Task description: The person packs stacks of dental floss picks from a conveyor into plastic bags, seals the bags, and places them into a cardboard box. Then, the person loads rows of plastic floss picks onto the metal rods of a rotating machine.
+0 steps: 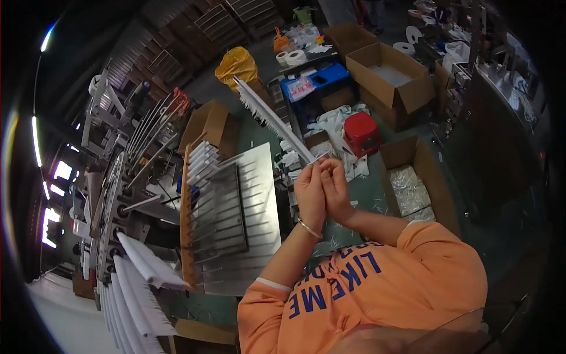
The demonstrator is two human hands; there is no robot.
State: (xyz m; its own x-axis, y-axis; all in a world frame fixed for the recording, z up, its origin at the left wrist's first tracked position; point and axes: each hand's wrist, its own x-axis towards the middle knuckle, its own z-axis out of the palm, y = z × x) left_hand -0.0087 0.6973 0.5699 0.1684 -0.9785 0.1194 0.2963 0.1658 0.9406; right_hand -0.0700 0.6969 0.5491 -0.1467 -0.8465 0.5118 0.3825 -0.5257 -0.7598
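Observation:
Both hands meet in front of the orange sweatshirt. My left hand (310, 194), with a bangle at the wrist, has its fingers closed round the near end of a long white fringed strip (274, 119). Pressed against it, my right hand (336, 187) pinches the same end. The strip slants up and away to the left, its fringe hanging along the left side. To the left of the hands, a metal sheet (262, 203) lies beside a wooden bar (186, 236) with rows of thin rods. White rolls (203, 158) sit on some rods at the far end.
A machine with radiating arms (121, 206) stands at the left, white fringed sheets (138, 289) hanging below. An open carton (451, 206) holding clear plastic packs is at the right. Beyond the hands are a red stool (361, 134), a blue table (327, 79) and a large open carton (371, 76).

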